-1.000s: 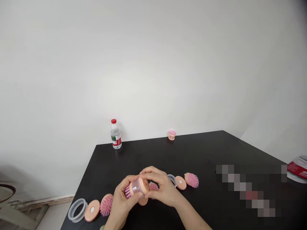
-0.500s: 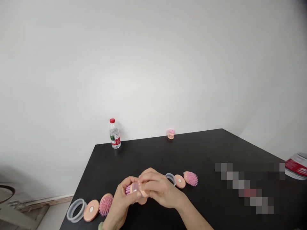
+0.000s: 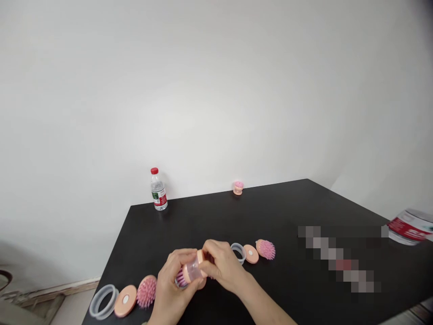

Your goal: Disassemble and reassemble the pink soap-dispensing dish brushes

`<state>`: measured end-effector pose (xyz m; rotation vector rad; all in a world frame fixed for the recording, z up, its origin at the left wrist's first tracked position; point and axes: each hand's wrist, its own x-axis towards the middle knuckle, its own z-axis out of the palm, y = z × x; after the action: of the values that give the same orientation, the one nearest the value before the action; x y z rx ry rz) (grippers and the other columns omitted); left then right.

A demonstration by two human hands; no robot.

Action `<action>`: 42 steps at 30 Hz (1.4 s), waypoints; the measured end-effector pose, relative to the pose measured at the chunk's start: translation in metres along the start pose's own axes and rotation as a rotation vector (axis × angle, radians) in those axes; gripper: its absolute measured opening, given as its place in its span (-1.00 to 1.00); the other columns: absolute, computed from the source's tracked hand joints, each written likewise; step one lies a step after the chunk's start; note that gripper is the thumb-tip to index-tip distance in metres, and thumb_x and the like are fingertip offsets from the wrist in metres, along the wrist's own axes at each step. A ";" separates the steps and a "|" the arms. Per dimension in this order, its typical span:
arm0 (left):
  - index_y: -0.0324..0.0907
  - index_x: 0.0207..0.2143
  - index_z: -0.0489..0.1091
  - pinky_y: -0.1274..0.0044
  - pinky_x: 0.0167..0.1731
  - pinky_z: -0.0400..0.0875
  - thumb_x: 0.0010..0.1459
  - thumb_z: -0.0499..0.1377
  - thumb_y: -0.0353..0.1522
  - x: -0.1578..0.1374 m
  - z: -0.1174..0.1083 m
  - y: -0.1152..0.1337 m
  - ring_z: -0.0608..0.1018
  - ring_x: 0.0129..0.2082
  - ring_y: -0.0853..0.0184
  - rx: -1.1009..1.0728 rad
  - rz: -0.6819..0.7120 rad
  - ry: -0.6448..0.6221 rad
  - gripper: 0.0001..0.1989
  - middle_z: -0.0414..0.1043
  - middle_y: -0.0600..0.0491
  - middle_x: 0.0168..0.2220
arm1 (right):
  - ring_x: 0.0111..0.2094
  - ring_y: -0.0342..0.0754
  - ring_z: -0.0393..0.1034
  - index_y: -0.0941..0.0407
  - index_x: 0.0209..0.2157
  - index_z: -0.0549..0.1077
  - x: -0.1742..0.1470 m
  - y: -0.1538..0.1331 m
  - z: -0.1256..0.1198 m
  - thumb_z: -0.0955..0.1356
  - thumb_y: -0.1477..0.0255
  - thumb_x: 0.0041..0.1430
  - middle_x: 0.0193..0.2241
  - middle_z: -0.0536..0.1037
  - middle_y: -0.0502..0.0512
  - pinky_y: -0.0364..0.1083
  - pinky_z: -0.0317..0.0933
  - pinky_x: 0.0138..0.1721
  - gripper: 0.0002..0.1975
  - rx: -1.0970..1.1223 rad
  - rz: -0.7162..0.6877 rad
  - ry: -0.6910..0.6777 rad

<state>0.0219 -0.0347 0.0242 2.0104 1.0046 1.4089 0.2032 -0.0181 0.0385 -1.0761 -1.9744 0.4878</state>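
Altogether two clear rings (image 3: 94, 303) (image 3: 243, 253), one brush (image 3: 193, 269) between left hand (image 3: 171, 280) and right hand (image 3: 223, 265).

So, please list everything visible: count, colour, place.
Table: 1, black, below
Wall: 1, white, behind
Floor: 1, pale, lower left, with unclear items
Bottle: 1, clear, red cap, far left
Brushes: 2, pink-peach, one held, one far edge
Rings: 2, translucent, left and right rows
Discs: 2, peach, beside rings
Bristle heads: 2, pink, beside discs
Half-hidden part: 1, peach, lower centre
Labelled object: 1, red-white, right edge
Pixelated patch: 1, grey-red, table's right
Hands: 2, bare, on held brush
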 end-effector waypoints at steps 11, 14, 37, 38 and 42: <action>-0.01 -0.05 0.40 0.31 -0.16 0.56 0.13 0.33 -0.31 -0.007 0.000 -0.006 0.59 -0.08 0.14 0.239 0.060 0.103 -0.67 0.54 -0.01 -0.07 | -0.13 0.03 0.46 -0.03 0.21 0.31 -0.004 0.013 -0.004 0.46 0.10 0.12 0.07 0.41 0.18 0.00 0.40 -0.13 -0.34 0.336 -0.033 -0.079; 0.00 -0.05 0.40 0.30 -0.16 0.57 0.13 0.33 -0.29 -0.006 -0.001 -0.006 0.59 -0.09 0.14 0.270 0.079 0.115 -0.67 0.53 -0.01 -0.07 | -0.19 -0.01 0.48 -0.04 0.12 0.38 -0.004 0.011 -0.002 0.50 0.34 0.06 0.01 0.47 0.12 -0.04 0.40 -0.18 -0.43 0.309 0.004 -0.071; -0.04 0.02 0.42 0.38 -0.20 0.60 0.14 0.27 -0.44 -0.013 0.007 -0.012 0.55 -0.12 0.20 0.329 0.215 0.140 -0.63 0.35 -0.04 -0.08 | -0.37 -0.10 0.39 0.08 -0.18 0.54 0.001 -0.001 -0.009 0.49 0.45 0.03 -0.34 0.50 -0.01 -0.18 0.28 -0.39 -0.74 0.297 0.143 -0.101; -0.05 0.02 0.42 0.38 -0.19 0.60 0.14 0.27 -0.44 -0.013 0.007 -0.012 0.55 -0.12 0.20 0.334 0.219 0.137 -0.63 0.34 -0.05 -0.08 | -0.36 -0.10 0.39 0.08 -0.18 0.54 0.001 -0.001 -0.009 0.48 0.46 0.02 -0.34 0.50 -0.01 -0.18 0.27 -0.39 -0.74 0.294 0.144 -0.100; -0.04 0.00 0.43 0.33 -0.15 0.58 0.15 0.27 -0.41 -0.013 0.008 -0.011 0.54 -0.06 0.16 0.324 0.172 0.117 -0.66 0.32 -0.07 -0.02 | -0.39 -0.13 0.36 0.10 -0.23 0.55 0.002 0.000 -0.007 0.45 0.51 0.02 -0.38 0.49 -0.04 -0.19 0.23 -0.39 -0.78 0.316 0.150 -0.070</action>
<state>0.0234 -0.0381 0.0055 2.3157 1.1993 1.5500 0.2088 -0.0169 0.0432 -1.0187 -1.8066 0.8964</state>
